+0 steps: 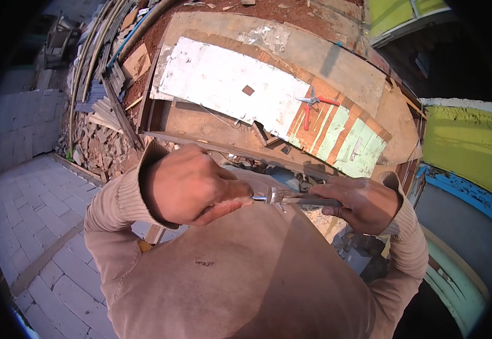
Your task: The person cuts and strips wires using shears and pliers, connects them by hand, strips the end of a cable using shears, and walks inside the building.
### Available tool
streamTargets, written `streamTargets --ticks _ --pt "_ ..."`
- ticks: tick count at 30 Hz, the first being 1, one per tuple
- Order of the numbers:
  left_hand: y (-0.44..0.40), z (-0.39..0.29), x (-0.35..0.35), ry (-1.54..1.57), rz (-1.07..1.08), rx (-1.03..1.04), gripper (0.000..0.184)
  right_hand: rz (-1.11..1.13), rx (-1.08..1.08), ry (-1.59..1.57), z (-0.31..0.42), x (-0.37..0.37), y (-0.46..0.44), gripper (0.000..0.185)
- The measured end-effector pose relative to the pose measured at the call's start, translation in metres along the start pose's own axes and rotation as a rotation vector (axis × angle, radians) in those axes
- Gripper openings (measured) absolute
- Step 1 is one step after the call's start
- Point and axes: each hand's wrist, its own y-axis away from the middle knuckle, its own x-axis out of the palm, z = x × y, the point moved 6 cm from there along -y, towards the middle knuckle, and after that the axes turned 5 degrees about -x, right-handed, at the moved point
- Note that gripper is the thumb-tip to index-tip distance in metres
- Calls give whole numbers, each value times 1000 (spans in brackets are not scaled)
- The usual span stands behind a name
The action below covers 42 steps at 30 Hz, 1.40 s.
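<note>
My left hand (192, 186) is closed, thumb and forefinger pinched round the end of a small shiny metal piece (260, 198) in front of my chest. In my right hand (362, 203), fingers are wrapped round the dark handle of a metal tool (302, 199). The tool's head meets the small metal piece between my hands. Beyond them, red-handled cutters (314, 104) lie with their handles apart on a worn board with white, brown and pale green patches (218, 70).
A wooden frame (229, 148) runs under the board. Poles and scrap wood (102, 56) are piled at the upper left, above rubble (107, 147). Grey paving (48, 198) lies at the left, a yellow-green wall (463, 141) at the right.
</note>
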Motion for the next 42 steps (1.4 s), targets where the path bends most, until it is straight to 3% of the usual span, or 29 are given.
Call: streamTargets --ticks 13,15,17,31,40,42 --pt "2 -7 4 3 -16 10 17 -60 10 80 2 6 13 38" --pt "4 -4 10 56 97 -62 20 -41 47 59 5 9 17 38" --pt "6 -4 9 69 80 -49 20 -28 83 47 4 11 21 38" --pt "4 -23 -9 33 85 19 15 -175 -102 185 28 0 41 54" --pt "1 -31 -20 6 94 43 18 -94 -3 89 22 6 50 59" --pt "-2 -37 -24 -63 94 64 19 -147 -65 135 16 11 54 60"
